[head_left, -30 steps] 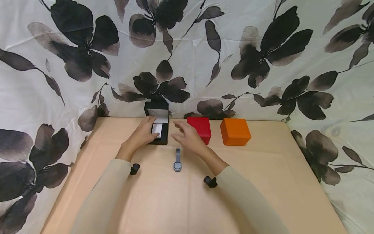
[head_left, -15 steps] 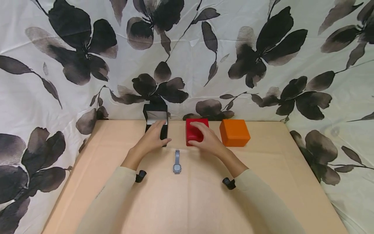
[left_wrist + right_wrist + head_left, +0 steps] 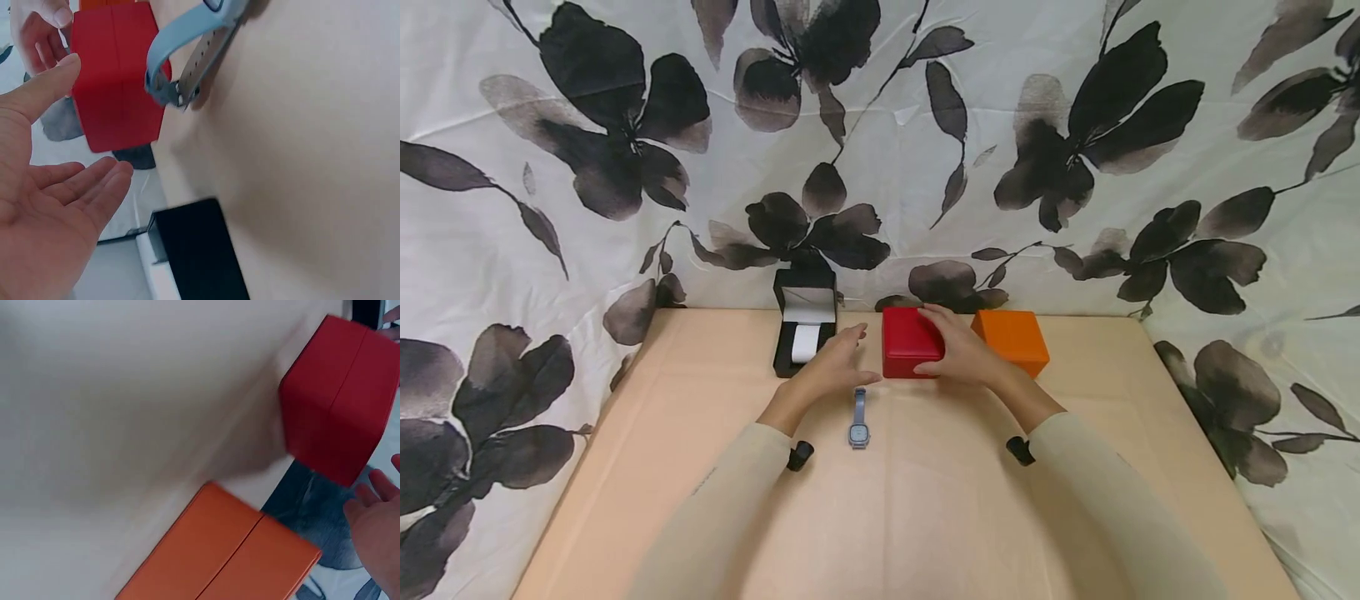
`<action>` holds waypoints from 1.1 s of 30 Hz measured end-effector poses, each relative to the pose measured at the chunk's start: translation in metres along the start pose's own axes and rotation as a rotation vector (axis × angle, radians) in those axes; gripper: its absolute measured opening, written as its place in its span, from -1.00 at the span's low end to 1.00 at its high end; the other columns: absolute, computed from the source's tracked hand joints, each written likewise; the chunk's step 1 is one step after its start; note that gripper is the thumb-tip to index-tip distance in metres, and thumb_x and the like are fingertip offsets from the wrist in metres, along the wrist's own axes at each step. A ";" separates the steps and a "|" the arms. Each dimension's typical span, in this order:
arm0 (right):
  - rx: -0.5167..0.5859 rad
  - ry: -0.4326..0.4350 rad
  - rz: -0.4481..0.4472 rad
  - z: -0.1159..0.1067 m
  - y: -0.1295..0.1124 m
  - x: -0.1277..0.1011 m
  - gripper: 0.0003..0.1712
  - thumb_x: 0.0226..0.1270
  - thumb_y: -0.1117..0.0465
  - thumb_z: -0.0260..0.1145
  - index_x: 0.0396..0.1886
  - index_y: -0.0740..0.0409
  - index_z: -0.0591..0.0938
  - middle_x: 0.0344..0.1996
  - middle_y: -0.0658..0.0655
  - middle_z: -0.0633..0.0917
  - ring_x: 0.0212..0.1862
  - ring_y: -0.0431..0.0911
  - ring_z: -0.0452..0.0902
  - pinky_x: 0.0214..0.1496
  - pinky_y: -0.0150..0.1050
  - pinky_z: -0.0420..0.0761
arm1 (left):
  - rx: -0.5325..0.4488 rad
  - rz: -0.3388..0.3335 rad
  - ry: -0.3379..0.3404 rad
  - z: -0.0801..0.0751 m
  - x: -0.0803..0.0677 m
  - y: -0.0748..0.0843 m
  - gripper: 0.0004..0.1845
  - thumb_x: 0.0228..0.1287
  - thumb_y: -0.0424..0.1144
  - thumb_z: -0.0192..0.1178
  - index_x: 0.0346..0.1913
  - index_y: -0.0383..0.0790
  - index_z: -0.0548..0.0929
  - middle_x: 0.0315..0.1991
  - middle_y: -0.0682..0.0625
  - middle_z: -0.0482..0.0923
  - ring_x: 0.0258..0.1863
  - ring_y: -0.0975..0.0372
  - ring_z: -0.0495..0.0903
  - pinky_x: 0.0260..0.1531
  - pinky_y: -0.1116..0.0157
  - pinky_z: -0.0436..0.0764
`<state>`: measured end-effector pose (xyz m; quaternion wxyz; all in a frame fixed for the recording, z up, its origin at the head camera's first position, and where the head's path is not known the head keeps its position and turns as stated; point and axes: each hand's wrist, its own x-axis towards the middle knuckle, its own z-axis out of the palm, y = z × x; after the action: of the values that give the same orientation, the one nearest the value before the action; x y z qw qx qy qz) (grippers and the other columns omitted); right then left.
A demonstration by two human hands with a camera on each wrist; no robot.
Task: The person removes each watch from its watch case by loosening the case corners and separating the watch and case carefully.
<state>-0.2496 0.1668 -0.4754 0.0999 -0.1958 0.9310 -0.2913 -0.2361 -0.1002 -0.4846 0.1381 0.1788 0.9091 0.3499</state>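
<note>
A red box [image 3: 907, 342] stands shut at the back of the table, between an open black box [image 3: 805, 333] and an orange box [image 3: 1011, 337]. My right hand [image 3: 951, 346] curves loosely beside the red box's right end; the right wrist view shows the red box [image 3: 337, 394] with a gap to the hand [image 3: 375, 512]. My left hand [image 3: 842, 360] is open, its palm facing the red box's left side without touching it. In the left wrist view the palm [image 3: 62, 187] faces the red box [image 3: 115, 75]. A blue-grey watch [image 3: 858, 417] lies flat in front of the boxes.
The black box holds a white cushion [image 3: 806, 342] and its lid stands up. A floral cloth [image 3: 880, 150] hangs behind and drapes both sides of the tan table [image 3: 880, 517]. The orange box [image 3: 231, 556] sits close to the red one.
My left hand left the black box and moved right toward the red box, uncovering the white cushion. My right hand slid from the red box's top to its right end.
</note>
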 end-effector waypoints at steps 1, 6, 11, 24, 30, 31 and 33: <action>-0.005 -0.009 0.011 -0.001 0.002 0.001 0.21 0.04 -0.04 0.65 0.62 0.07 0.20 0.61 0.17 0.16 0.51 0.16 0.19 0.32 0.15 0.61 | -0.007 -0.003 -0.005 0.002 0.002 0.001 0.05 0.14 -0.10 0.56 0.56 -0.40 0.20 0.45 -0.28 0.42 0.40 -0.08 0.47 0.38 -0.01 0.52; -0.018 -0.031 0.006 -0.004 0.010 0.004 0.27 0.00 -0.08 0.67 0.63 0.12 0.18 0.63 0.21 0.11 0.55 0.20 0.12 0.44 0.19 0.49 | -0.054 -0.039 -0.018 0.010 0.010 0.004 0.07 0.12 -0.08 0.58 0.56 -0.41 0.19 0.43 -0.28 0.44 0.41 -0.06 0.47 0.40 0.01 0.50; -0.009 -0.066 0.012 -0.003 0.013 0.007 0.31 0.00 -0.09 0.67 0.64 0.12 0.13 0.65 0.25 0.03 0.58 0.25 0.05 0.45 0.24 0.45 | -0.093 -0.070 -0.032 0.018 0.019 0.003 0.06 0.12 -0.11 0.58 0.55 -0.41 0.19 0.35 -0.26 0.50 0.30 -0.02 0.53 0.35 0.04 0.55; -0.029 -0.069 0.050 -0.003 0.016 0.006 0.26 -0.01 0.02 0.69 0.62 0.08 0.16 0.61 0.25 0.09 0.49 0.23 0.21 0.31 0.15 0.62 | -0.027 -0.079 -0.042 0.034 0.034 0.005 -0.12 0.04 -0.18 0.63 0.35 -0.49 0.41 0.04 -0.23 0.61 -0.03 0.03 0.59 0.01 0.13 0.69; -0.051 -0.033 0.036 -0.001 0.014 0.004 0.24 -0.03 -0.02 0.70 0.59 0.11 0.21 0.57 0.24 0.16 0.44 0.20 0.29 0.31 0.11 0.63 | -0.026 -0.038 -0.015 0.038 0.036 0.004 -0.30 0.08 -0.24 0.60 0.23 -0.41 0.52 0.03 -0.18 0.60 -0.02 0.06 0.57 0.07 0.12 0.66; -0.056 -0.031 0.034 0.000 0.014 0.004 0.24 -0.02 -0.04 0.69 0.59 0.11 0.21 0.56 0.24 0.16 0.43 0.19 0.29 0.32 0.09 0.63 | -0.029 -0.038 -0.011 0.039 0.036 0.003 -0.31 0.08 -0.25 0.60 0.24 -0.40 0.52 0.05 -0.18 0.60 0.00 0.06 0.57 0.11 0.12 0.66; -0.057 -0.027 0.032 0.001 0.014 0.004 0.24 -0.03 -0.05 0.69 0.59 0.11 0.22 0.56 0.23 0.17 0.43 0.18 0.30 0.32 0.08 0.63 | -0.030 -0.040 -0.009 0.039 0.037 0.002 -0.31 0.10 -0.26 0.58 0.26 -0.40 0.51 0.08 -0.18 0.59 0.04 0.06 0.57 0.16 0.12 0.65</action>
<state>-0.2573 0.1752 -0.4845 0.1113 -0.1874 0.9405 -0.2606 -0.2538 -0.0600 -0.5156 0.1518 0.1600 0.9065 0.3601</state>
